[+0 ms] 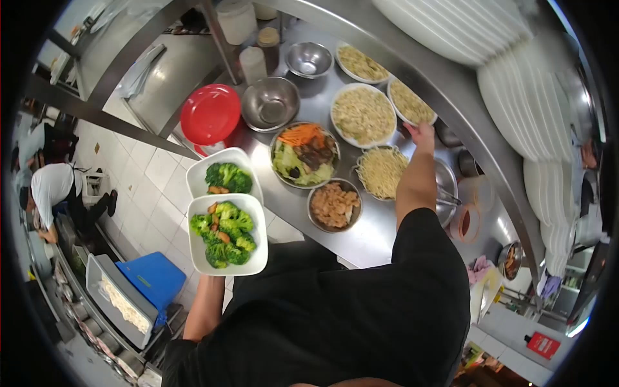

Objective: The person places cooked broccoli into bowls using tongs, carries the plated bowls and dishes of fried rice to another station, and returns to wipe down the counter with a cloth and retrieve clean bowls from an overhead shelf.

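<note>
1. I judged the step in hand to be holding up 2 bowls while reaching to a plate.
2. The left forearm [205, 302] ran up beneath the front bowl [258, 245]; its grip held that bowl, though the fingers were hidden.
3. The right hand [422, 133] was at the near rim of the right plate [401, 117]; I could not tell whether that grip had pinched it.
4. To my mind, the next move called for a sure right pinch and a level left hand.
5. The bowls sat left of the tabletop [290, 213], the front overlapping the rear bowl [196, 177] in my view.
6. Both looked white and squarish with rounded corners, filled with bright green broccoli [225, 235] and a few orange-brown pieces. The plate bore pale food.
</note>
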Demonstrator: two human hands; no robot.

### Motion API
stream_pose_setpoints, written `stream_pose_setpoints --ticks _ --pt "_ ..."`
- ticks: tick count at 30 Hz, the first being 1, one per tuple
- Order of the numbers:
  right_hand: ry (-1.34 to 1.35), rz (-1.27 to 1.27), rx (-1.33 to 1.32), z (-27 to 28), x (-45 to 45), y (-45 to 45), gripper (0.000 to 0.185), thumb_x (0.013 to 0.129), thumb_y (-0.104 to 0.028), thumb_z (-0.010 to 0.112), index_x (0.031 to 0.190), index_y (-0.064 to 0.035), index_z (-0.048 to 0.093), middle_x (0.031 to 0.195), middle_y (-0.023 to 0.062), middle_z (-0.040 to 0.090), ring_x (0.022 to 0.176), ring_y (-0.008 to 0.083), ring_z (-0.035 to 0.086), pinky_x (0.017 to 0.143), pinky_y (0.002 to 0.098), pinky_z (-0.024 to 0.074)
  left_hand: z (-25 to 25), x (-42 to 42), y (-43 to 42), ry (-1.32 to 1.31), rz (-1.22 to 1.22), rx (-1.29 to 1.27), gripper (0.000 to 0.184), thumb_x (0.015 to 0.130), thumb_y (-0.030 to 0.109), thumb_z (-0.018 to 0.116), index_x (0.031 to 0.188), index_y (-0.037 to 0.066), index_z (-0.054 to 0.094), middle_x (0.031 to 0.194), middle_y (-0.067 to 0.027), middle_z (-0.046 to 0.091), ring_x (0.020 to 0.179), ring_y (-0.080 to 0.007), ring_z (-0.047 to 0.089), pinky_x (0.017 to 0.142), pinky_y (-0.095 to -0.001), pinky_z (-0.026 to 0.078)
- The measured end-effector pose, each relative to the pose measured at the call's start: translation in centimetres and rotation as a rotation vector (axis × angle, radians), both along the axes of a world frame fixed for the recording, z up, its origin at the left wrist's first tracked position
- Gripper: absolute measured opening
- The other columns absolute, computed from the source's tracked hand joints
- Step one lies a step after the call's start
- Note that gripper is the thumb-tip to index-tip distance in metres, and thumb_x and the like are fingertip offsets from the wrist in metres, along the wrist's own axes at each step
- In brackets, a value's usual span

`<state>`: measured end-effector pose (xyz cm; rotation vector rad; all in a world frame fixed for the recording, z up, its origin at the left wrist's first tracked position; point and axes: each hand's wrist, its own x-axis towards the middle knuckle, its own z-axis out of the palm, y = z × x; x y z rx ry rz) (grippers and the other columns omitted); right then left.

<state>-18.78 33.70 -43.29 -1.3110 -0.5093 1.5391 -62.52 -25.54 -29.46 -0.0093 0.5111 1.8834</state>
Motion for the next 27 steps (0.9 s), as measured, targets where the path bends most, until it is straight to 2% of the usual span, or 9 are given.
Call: stream_pose_setpoints --ticks 5,7,8,9,13,15,20,23,27 --pt "-0.159 -0.151 0.148 3.3 -0.4 -1.7 0.035 0.102 -0.006 0.049 0.136 0.0015 0.049 0.125 0.0218 0.063 0.095 0.0426 0.069 0.071 0.0565 0.0641 -1.6 -6.6 -5.1 -0.022 0.099 -0.009 0.053 0.104 0.039 0.050 0.145 0.005 0.049 0.139 -0.0137 0.058 0.121 -0.0288 0.061 0.101 -0.0442 0.054" --pt "-0.191 -0.163 0.284 3.5 1.4 -2.7 0.039 0.097 -0.006 0.058 0.131 0.0118 0.050 0.123 0.0249 0.062 0.099 0.0391 0.068 0.071 0.0534 0.0647 -2.5 -9.7 -7.0 -0.042 0.121 -0.003 0.053 0.104 0.039 0.050 0.145 0.005 0.049 0.139 -0.0137 0.058 0.121 -0.0288 0.061 0.101 -0.0443 0.054" --pt "-0.105 -0.088 0.422 4.5 1.4 -4.6 0.038 0.098 -0.006 0.058 0.130 0.0122 0.051 0.124 0.0253 0.062 0.100 0.0390 0.068 0.072 0.0541 0.0648 -3.1 -11.7 -8.0 -0.044 0.129 -0.002 0.053 0.104 0.039 0.050 0.145 0.005 0.049 0.139 -0.0137 0.058 0.121 -0.0288 0.061 0.101 -0.0443 0.054" --pt "-0.217 -0.145 0.337 6.1 0.5 -6.4 0.038 0.097 -0.008 0.060 0.129 0.0117 0.053 0.125 0.0246 0.061 0.102 0.0387 0.068 0.075 0.0548 0.0647 -3.6 -13.7 -9.0 -0.051 0.131 0.001 0.053 0.105 0.039 0.050 0.145 0.005 0.049 0.139 -0.0137 0.058 0.121 -0.0288 0.061 0.101 -0.0443 0.054" --pt "-0.262 -0.106 0.397 11.9 -4.4 -18.1 0.038 0.097 -0.002 0.051 0.133 0.0125 0.050 0.132 0.0247 0.059 0.106 0.0373 0.067 0.085 0.0510 0.0630 -5.3 -22.4 -11.9 -0.072 0.103 0.023 0.053 0.105 0.039 0.049 0.145 0.005 0.048 0.139 -0.0138 0.058 0.121 -0.0288 0.061 0.100 -0.0444 0.055" --pt "-0.199 -0.201 0.340 14.3 -9.0 -25.1 0.040 0.097 -0.003 0.050 0.133 0.0129 0.049 0.137 0.0234 0.055 0.115 0.0353 0.063 0.091 0.0502 0.0591 -4.7 -27.4 -13.0 -0.072 0.070 0.024 0.053 0.105 0.039 0.049 0.145 0.005 0.048 0.139 -0.0138 0.058 0.121 -0.0288 0.061 0.100 -0.0445 0.055" --pt "-0.186 -0.036 0.227 16.6 -18.2 -43.3 0.043 0.089 -0.001 0.050 0.129 0.0130 0.051 0.134 0.0203 0.058 0.121 0.0326 0.060 0.100 0.0477 0.0520 -4.4 -40.0 -15.1 -0.039 0.032 0.035 0.052 0.105 0.040 0.046 0.145 0.007 0.049 0.139 -0.0129 0.059 0.121 -0.0282 0.062 0.101 -0.0452 0.055" --pt "-0.209 0.040 0.010 20.4 -32.9 -54.3 0.039 0.087 0.000 0.051 0.125 0.0119 0.055 0.129 0.0189 0.062 0.119 0.0300 0.061 0.099 0.0439 0.0529 -5.4 -47.5 -15.4 -0.099 0.085 -0.011 0.049 0.105 0.039 0.047 0.142 0.006 0.052 0.136 -0.0140 0.061 0.118 -0.0290 0.064 0.098 -0.0464 0.057" --pt "-0.059 0.383 -0.109 15.7 -45.8 -60.2 0.041 0.087 0.000 0.055 0.128 0.0095 0.056 0.128 0.0166 0.064 0.115 0.0275 0.064 0.098 0.0397 0.0530 -5.9 -57.0 -13.5 -0.096 0.046 0.084 0.051 0.104 0.039 0.049 0.143 0.006 0.052 0.137 -0.0156 0.061 0.119 -0.0305 0.063 0.099 -0.0471 0.056"
